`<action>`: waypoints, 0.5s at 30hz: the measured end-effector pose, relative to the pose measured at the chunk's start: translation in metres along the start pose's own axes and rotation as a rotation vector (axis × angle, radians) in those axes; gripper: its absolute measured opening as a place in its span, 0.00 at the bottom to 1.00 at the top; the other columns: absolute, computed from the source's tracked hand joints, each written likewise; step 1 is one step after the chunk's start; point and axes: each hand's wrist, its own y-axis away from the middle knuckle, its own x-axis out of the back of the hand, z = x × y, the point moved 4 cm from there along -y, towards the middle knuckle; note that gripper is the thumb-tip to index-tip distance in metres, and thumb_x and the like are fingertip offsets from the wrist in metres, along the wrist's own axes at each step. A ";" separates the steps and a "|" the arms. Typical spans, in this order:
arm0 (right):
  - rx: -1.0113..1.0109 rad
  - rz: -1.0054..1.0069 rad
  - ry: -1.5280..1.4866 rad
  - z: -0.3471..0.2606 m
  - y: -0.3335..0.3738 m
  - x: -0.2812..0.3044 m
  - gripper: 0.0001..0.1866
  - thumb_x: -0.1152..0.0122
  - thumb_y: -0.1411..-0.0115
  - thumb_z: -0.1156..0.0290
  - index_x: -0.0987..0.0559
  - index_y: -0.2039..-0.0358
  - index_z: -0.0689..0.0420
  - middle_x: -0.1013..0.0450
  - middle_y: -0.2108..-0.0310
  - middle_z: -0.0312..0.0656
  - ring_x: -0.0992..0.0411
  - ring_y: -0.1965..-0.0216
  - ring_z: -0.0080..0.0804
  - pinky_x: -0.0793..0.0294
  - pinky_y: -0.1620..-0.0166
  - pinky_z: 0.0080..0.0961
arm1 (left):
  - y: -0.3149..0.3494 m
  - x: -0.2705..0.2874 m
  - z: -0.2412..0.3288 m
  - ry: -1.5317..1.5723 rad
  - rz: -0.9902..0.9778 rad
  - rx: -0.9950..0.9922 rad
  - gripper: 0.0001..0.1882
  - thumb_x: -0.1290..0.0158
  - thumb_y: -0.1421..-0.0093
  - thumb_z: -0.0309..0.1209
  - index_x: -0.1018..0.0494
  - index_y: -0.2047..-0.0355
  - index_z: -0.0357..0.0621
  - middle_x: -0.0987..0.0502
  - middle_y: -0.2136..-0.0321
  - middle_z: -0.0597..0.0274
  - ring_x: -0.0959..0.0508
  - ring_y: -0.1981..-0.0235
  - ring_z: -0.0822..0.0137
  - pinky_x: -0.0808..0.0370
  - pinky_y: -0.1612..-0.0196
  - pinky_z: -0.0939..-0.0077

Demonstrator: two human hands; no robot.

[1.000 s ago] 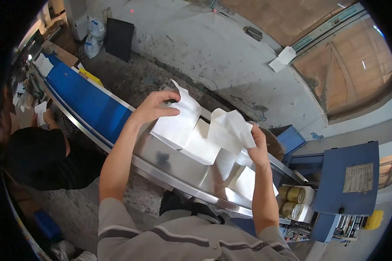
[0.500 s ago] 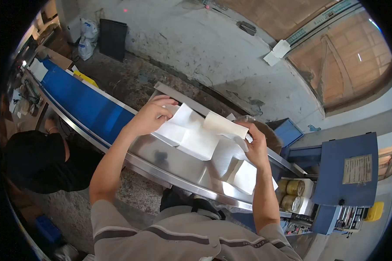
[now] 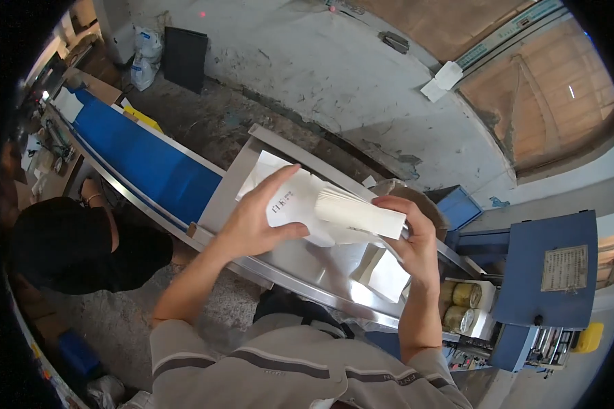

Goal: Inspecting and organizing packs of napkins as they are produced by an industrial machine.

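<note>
My right hand (image 3: 416, 235) is closed on the right end of a stack of cream paper pieces (image 3: 358, 213), whose layered edges fan slightly at the far side. The stack is held tilted above a stainless steel tray table (image 3: 297, 269). To its left, my left hand (image 3: 256, 218) has thumb and fingers spread apart, with nothing gripped. Between the hands lies white paper (image 3: 293, 201) with dark print, partly covered by my left hand and the stack. More white folded paper (image 3: 387, 274) rests on the tray near my right wrist.
A blue conveyor belt (image 3: 140, 153) runs off to the left, with a person in black (image 3: 68, 245) beside it. Rightward stand a blue machine cabinet (image 3: 546, 266) and yellowish rolls (image 3: 465, 294). A blue bin (image 3: 457, 206) sits behind the tray's right end.
My left hand has let go of the white paper's edge, moved slightly nearer and right, and spread its fingers. The stack in my right hand has come nearer and tilted, showing its layers.
</note>
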 end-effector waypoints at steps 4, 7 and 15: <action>-0.136 -0.037 -0.297 0.025 0.020 -0.010 0.18 0.39 0.42 0.83 0.25 0.49 0.63 0.24 0.54 0.41 0.26 0.51 0.28 0.27 0.47 0.25 | 0.007 0.009 -0.050 -0.196 0.344 0.303 0.30 0.37 0.43 0.40 0.30 0.44 0.40 0.21 0.56 0.49 0.20 0.54 0.57 0.24 0.53 0.67; -0.236 -0.076 -0.450 0.039 0.031 -0.020 0.17 0.38 0.38 0.79 0.27 0.48 0.63 0.25 0.54 0.39 0.26 0.52 0.25 0.27 0.47 0.24 | 0.001 0.018 -0.071 -0.316 0.317 0.492 0.30 0.37 0.43 0.40 0.30 0.44 0.38 0.18 0.66 0.53 0.18 0.65 0.58 0.23 0.61 0.68; -0.252 -0.201 -0.500 0.060 0.044 -0.039 0.19 0.40 0.41 0.84 0.26 0.49 0.63 0.27 0.49 0.41 0.28 0.50 0.25 0.28 0.47 0.23 | -0.012 0.019 -0.109 -0.160 0.243 0.477 0.31 0.35 0.46 0.30 0.29 0.42 0.40 0.16 0.67 0.53 0.21 0.71 0.73 0.25 0.65 0.76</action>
